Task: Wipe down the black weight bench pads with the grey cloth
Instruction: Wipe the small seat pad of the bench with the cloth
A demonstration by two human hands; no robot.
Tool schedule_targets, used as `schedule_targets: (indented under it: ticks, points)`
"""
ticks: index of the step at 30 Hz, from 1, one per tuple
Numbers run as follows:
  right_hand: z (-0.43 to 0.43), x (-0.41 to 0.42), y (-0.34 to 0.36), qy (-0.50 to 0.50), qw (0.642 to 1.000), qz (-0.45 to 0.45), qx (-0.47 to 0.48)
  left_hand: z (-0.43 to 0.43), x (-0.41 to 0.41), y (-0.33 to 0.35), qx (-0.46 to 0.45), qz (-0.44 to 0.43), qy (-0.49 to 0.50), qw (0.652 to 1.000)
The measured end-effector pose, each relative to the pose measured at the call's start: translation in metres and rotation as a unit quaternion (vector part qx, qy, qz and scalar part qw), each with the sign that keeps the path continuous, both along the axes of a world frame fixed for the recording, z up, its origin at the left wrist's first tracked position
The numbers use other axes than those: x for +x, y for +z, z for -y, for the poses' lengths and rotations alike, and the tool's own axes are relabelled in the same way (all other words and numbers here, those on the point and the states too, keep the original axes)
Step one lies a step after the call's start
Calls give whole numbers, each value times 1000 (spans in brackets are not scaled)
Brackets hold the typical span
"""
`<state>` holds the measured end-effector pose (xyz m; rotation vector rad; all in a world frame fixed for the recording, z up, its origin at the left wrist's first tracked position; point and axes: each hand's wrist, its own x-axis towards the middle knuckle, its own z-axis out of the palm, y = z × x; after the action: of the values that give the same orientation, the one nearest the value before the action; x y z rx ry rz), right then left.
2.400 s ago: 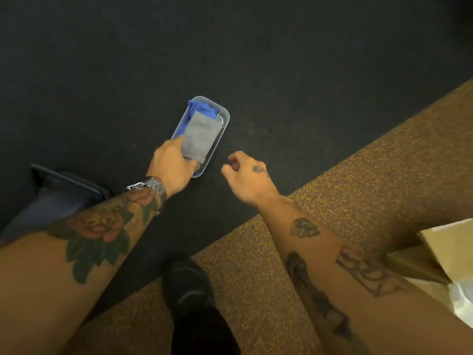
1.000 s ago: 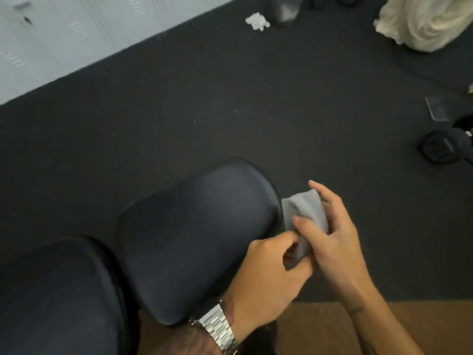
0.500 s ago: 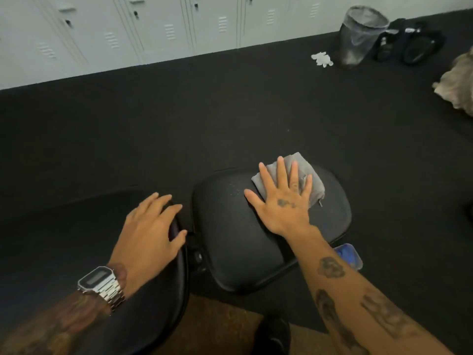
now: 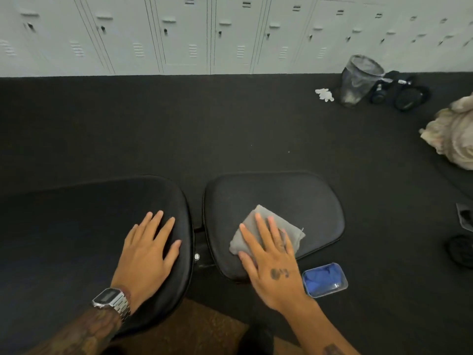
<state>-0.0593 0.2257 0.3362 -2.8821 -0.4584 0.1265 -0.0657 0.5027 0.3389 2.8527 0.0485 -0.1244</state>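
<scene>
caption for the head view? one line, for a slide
Right hand presses the grey cloth flat on the smaller bench pad; left hand rests open on the larger pad.

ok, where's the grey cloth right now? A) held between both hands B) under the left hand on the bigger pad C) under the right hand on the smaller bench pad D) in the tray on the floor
C: the right hand lies flat on the grey cloth, pressing it onto the smaller bench pad; the left hand rests bare on the bigger pad.
</scene>
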Motion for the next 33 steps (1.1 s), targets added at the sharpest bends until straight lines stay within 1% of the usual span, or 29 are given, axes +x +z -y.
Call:
schedule_targets:
  ticks: [3, 6, 8, 10, 13, 15, 17, 20, 23, 26, 28, 30, 33]
  points:
    - [46, 16, 6, -79, 996, -18, -42, -2, -2, -10, -13, 15, -1, 1000]
    - [79, 54, 17, -176, 983, -36, -45, -3, -3, -16, -22, 26, -4, 999]
    - [88, 86, 21, -230, 970, -73, -38, -3, -2, -19, -23, 33, -6, 999]
    - [84, 114, 24, -254, 962, -91, -49, -3, -3, -20, -24, 35, -5, 999]
    - [52, 142, 23, -219, 970, -84, -64, -3, -3, -22, -25, 39, 0, 999]
    - [18, 152, 20, -148, 982, -89, -72, -4, -2, -22, -24, 45, 2, 999]
    - [-21, 149, 16, -49, 993, -69, -86, -4, -2, -22, -21, 49, 2, 999]
    - [-68, 121, 3, 89, 991, -21, -100, -3, -3, -23, -20, 56, 4, 998]
    - [-78, 76, -2, 147, 987, 7, -69, -2, -3, -23, -16, 61, 3, 998]
    - [-54, 26, -2, 154, 987, 15, -53, -3, -3, -22, -13, 62, 6, 998]
    - [-28, -2, 1, 133, 990, 3, -48, -3, -4, -22, -15, 65, 8, 998]
    - [0, -14, 5, 88, 995, -19, -50, -4, -3, -23, -15, 69, 10, 997]
    - [41, -6, 12, -5, 999, -42, -28, -3, -4, -22, -16, 73, 9, 997]
